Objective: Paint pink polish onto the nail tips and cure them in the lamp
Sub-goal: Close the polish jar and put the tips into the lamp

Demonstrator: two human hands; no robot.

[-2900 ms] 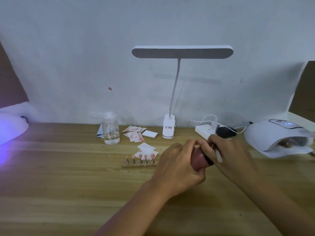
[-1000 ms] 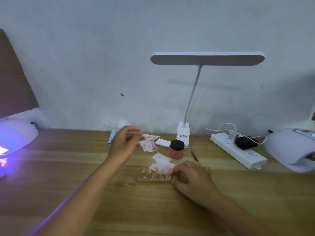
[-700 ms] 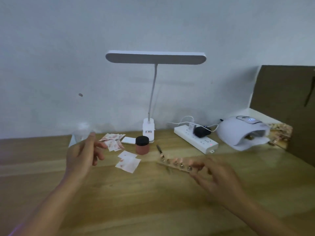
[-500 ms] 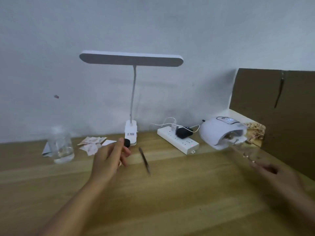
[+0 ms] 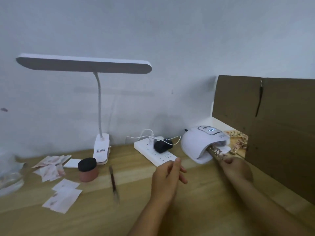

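- While the right hand grips the tip holder, its far end sits inside the lamp.
- Over the counter, the left hand is empty, fingers loosely straight.

The slim wooden strip of pink nail tips has left the middle of the wooden table; its far end now sits in the mouth of the white domed curing lamp, with the right hand gripping the near end. The pink jar with the black lid, held in both hands moments ago, stands capped on the table, the dark-handled brush lying beside it. The left hand now hovers with relaxed fingers near the white power strip.
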